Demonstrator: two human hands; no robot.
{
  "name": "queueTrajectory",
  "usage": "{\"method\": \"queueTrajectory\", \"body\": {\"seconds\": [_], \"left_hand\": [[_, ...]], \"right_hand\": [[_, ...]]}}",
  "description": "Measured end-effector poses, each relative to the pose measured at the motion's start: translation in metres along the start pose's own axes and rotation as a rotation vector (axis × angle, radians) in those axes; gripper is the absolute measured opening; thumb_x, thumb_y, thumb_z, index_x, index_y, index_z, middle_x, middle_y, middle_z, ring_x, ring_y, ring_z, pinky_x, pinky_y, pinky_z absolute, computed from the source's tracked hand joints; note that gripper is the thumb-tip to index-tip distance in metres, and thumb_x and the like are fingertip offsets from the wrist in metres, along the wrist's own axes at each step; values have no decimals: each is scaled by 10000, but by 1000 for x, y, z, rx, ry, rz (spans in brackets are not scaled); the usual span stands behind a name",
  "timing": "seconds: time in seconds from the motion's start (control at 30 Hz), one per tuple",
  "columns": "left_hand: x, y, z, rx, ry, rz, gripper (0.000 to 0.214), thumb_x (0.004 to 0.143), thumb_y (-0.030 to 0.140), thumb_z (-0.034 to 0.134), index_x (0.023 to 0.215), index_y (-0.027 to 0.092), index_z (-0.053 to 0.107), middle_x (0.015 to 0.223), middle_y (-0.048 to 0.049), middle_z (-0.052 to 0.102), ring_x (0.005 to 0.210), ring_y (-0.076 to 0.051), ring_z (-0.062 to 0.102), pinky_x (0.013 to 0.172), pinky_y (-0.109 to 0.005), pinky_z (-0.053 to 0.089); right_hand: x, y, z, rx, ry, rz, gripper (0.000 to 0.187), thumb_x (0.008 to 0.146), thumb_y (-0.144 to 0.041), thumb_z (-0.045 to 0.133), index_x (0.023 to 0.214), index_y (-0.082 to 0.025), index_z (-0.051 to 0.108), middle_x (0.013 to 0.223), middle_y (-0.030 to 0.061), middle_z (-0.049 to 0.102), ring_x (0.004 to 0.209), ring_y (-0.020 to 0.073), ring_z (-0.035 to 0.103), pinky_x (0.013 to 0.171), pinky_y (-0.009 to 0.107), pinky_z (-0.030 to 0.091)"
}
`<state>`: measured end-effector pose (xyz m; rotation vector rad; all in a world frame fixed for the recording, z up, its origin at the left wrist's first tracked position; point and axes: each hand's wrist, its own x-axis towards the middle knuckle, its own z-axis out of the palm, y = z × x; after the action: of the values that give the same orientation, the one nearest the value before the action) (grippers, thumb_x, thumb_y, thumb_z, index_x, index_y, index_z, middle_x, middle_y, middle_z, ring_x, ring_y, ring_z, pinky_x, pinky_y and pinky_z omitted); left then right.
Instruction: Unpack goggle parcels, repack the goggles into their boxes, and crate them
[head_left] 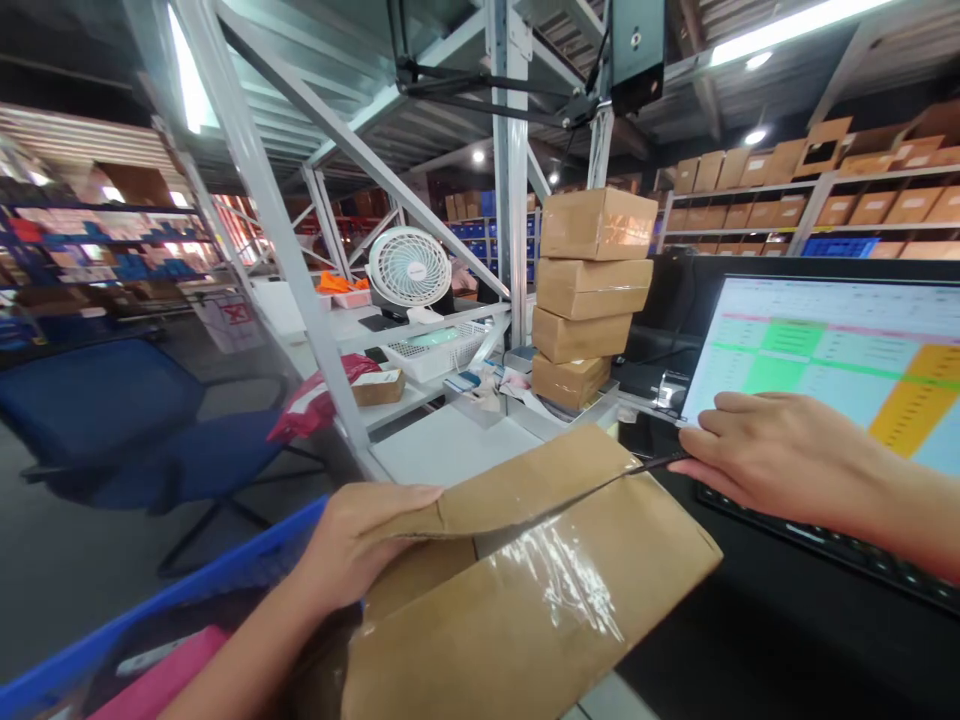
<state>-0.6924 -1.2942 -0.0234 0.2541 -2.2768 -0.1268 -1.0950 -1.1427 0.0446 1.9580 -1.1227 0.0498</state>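
A brown cardboard box (487,640) with shiny clear tape across its top fills the front centre, tilted. My left hand (367,545) grips its raised flap at the left end, thumb on top and fingers beneath. On that side the gap between the flaps stands wide, while the inside stays mostly in shadow. Over the box's far right end, my right hand (757,450) is closed around a thin dark blade-like tool (664,462), whose tip meets the seam between the flaps. Its handle is hidden in my fist.
Behind the box stands a stack of several cardboard boxes (589,310). A monitor (840,350) and keyboard (825,545) are at right, close to my right arm. A blue crate (172,600) with pink packages is at lower left. A metal post (300,260) and white fan (411,268) stand beyond.
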Motion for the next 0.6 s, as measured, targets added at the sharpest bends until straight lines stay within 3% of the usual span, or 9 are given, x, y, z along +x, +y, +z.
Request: {"method": "queueTrajectory", "body": {"seconds": [0.17,0.27,0.33,0.4,0.5,0.53,0.6], "left_hand": [[4,-5,-1,40,-3,-15,227,951,370,628,1119,299,763,967,-35,796,820,-196,776,710,-211,611],[6,-7,-2,73,-6,-34,206,949,356,621,1080,323,777,961,-14,794,814,-198,776,698,-210,615],[10,-10,-3,76,-15,-43,197,939,361,629,1050,326,787,933,-8,796,788,-195,776,685,-206,616],[19,-15,-4,52,-60,-53,201,929,381,638,1032,311,796,928,-18,796,788,-201,777,696,-210,618],[39,-30,-4,-16,-199,-94,258,918,437,634,1027,276,802,962,-52,792,831,-226,776,723,-236,620],[48,-36,-5,-24,-255,-121,287,910,465,630,1025,267,804,978,-60,790,853,-236,774,739,-252,620],[66,-50,-5,14,-349,-203,359,882,523,622,1032,253,803,1026,-73,783,916,-262,764,786,-289,612]], "right_hand": [[-19,8,15,32,-46,106,468,1041,-466,407,702,-202,592,614,38,567,625,188,505,614,322,241],[-37,17,33,33,-166,232,447,1027,-422,423,705,-184,620,644,74,615,657,203,548,599,310,232],[-49,18,47,107,-264,392,432,1000,-422,438,697,-178,626,658,96,632,677,227,574,588,304,235],[-56,9,58,386,-296,635,470,988,-491,411,681,-186,596,640,78,616,653,220,571,578,293,271],[-54,-28,66,1223,-182,970,574,980,-653,281,686,-206,488,570,-6,506,527,152,497,535,270,363],[-50,-44,66,1512,-120,1027,585,958,-709,278,709,-212,459,565,-34,467,489,132,465,505,260,377],[-42,-75,61,1839,2,1090,591,902,-778,378,728,-216,432,552,-75,406,435,99,396,443,232,351]]}}
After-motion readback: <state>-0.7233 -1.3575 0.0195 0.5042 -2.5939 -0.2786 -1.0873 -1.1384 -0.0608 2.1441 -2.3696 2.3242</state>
